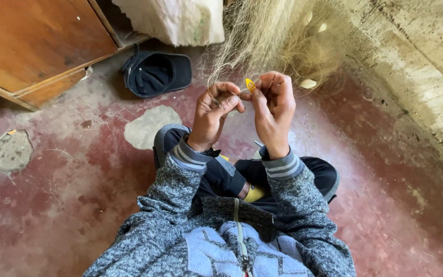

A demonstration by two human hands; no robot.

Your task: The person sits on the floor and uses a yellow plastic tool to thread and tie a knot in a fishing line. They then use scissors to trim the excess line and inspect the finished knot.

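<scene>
— Yellow, that little pointed thing up in the middle of the frame. What is it?

— It looks like a small yellow needle for mending net. The right hand has its fingers pinched shut on it, and only the tip pokes out.

— And the other hand?

— The left hand is just beside it, almost touching. Its fingers are curled tight on some thin strands of the pale net. The net hangs down from the top of the frame like a cloud of hair.

— What could go wrong?

— I think the thread could slip. It is so thin that I can hardly see it. If the left fingers let go a bit, the strand might fall back into the bunch and be hard to find.

— Could the needle get stuck?

— Maybe. The net is all messy there. A quick pull might snag the tip in the wrong loop and make a knot.

— Could it drop?

— It could. It would land on the person's lap or on the red floor, which is cracked and patchy. A small thing could hide there.

— What else is near?

— A dark cap lies on the floor at the upper left, next to a brown wooden cupboard. Both are well apart from the hands.
</scene>
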